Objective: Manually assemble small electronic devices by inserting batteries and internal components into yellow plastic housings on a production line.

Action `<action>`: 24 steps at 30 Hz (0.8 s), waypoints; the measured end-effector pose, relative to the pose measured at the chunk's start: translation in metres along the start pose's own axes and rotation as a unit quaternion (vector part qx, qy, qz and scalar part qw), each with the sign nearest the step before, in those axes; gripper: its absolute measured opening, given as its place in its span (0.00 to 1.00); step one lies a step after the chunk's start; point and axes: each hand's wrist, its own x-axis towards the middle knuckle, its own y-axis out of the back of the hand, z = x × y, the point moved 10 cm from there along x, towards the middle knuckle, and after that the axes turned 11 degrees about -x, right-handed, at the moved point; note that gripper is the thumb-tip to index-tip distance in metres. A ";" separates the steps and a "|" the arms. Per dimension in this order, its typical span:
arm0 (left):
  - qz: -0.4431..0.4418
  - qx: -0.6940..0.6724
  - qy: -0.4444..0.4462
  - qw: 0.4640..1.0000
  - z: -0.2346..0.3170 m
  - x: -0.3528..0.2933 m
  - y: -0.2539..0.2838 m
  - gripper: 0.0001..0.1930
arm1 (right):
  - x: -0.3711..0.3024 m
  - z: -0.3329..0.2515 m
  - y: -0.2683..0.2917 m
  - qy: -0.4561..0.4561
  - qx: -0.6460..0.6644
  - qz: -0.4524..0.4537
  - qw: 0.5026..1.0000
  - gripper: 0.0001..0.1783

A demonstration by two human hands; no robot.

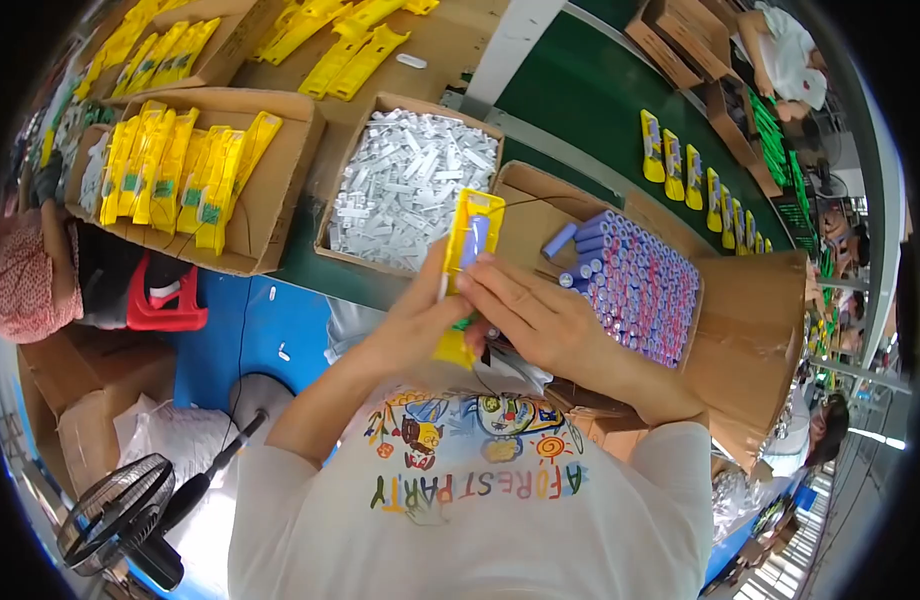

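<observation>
Gripping a yellow plastic case (467,262), the left hand (412,322) holds it upright; right hand (540,318) fingers press a blue battery (474,240) into it.

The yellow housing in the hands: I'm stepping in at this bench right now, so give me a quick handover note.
Left hand: grips the yellow housing from the side, holding it upright over the bench edge.
Right hand: fingertips press on the purple cell seated in the housing.
Supplies: box of purple cells to the right, box of white metal strips ahead, tray of yellow housings to the left. Finished-looking yellow pieces lie in a row on the green belt.
Done: one cell is in the housing.
Left: whether it is fully seated cannot be told; this housing is not yet on the belt.
</observation>
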 end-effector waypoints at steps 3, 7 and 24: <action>0.008 -0.117 0.032 0.993 0.023 -0.002 0.047 0.27 | 0.058 0.021 -0.032 -0.012 0.174 0.016 0.985 0.24; 0.120 -0.222 -0.101 0.962 0.034 -0.018 0.079 0.25 | 0.087 0.067 -0.073 -0.068 0.121 -0.016 0.990 0.11; 0.123 -0.125 0.048 0.983 -0.005 0.046 0.079 0.27 | 0.024 0.174 -0.089 -0.323 0.613 -0.010 0.721 0.07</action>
